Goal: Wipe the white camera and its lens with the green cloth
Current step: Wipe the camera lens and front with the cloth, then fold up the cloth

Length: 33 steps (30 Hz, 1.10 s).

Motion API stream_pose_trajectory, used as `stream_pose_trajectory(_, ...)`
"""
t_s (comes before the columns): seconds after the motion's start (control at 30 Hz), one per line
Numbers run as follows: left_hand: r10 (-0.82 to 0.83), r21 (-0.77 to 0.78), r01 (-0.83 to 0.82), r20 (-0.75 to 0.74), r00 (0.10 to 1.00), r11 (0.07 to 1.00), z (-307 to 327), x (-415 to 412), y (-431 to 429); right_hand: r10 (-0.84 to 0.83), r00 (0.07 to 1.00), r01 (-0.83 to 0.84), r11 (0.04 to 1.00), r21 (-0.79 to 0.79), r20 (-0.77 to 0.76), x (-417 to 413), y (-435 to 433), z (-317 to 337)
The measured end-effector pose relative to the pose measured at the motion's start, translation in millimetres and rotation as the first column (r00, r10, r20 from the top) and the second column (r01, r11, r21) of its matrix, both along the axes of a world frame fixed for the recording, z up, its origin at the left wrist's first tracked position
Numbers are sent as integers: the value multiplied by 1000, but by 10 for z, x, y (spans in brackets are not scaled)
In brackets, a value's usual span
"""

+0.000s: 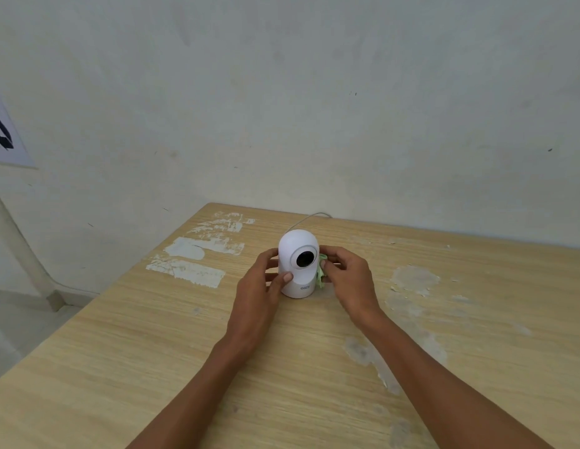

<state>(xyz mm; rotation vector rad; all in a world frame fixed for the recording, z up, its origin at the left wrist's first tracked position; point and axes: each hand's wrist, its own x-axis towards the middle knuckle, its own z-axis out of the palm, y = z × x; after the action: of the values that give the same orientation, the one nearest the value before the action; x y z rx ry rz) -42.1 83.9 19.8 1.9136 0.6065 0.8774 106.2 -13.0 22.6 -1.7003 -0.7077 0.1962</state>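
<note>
The white camera (pixel 296 251) stands upright near the far edge of the wooden table (pixel 152 367), its round dark lens (pixel 304 259) facing me. My left hand (pixel 261 286) grips the camera's left side, thumb across the lower front of the body. My right hand (pixel 348 277) presses the bunched green cloth (pixel 321 273) against the camera's right side. Only a small strip of the cloth shows between my fingers and the body.
A thin white cable (pixel 309 218) runs from behind the camera over the table's far edge to the wall (pixel 314 108). White scuffed patches (pixel 197 257) mark the tabletop on the left, worn spots (pixel 415 280) on the right. A poster (pixel 3 134) hangs far left.
</note>
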Motion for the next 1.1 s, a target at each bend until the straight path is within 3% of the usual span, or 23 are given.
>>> stream_pose_trajectory(0.23,10,10,-10,-7,1000,1000,-10,7,19,63,997,-72,978,-195,-50,19,-107,-29)
stream_pose_trajectory(0.33,-6,21,6,-25,1000,1000,0,0,31,116,990,-132,963,-233,-82,48,-216,13)
stream_pose_trajectory(0.47,49,7,-49,-31,998,999,-7,-16,30,79,996,-86,969,-231,-38,144,-408,55)
stream_pose_trajectory(0.57,223,178,-241,112,968,954,89,-82,-172,62,998,-62,972,-226,-7,246,-573,93)
stream_pose_trajectory(0.63,141,350,-214,223,965,912,196,-81,-391,81,996,-89,977,-192,-49,284,-692,133)
stream_pose_trajectory(0.67,40,393,-116,197,980,912,244,-36,-507,95,992,-108,980,-166,-83,299,-747,153)
stream_pose_trajectory(0.77,-171,237,196,-125,977,951,254,260,-761,143,969,-159,985,-66,-204,322,-906,196)
stream_pose_trajectory(0.83,-188,128,225,-249,950,966,202,459,-846,167,953,-177,984,-16,-254,327,-998,205)
stream_pose_trajectory(0.97,-207,11,212,-169,964,977,179,675,-889,165,929,-158,986,47,-330,379,-1187,211)
stream_pose_trajectory(1.1,-224,-52,218,-141,964,974,184,803,-914,96,933,-103,995,-1,-347,475,-1361,210)
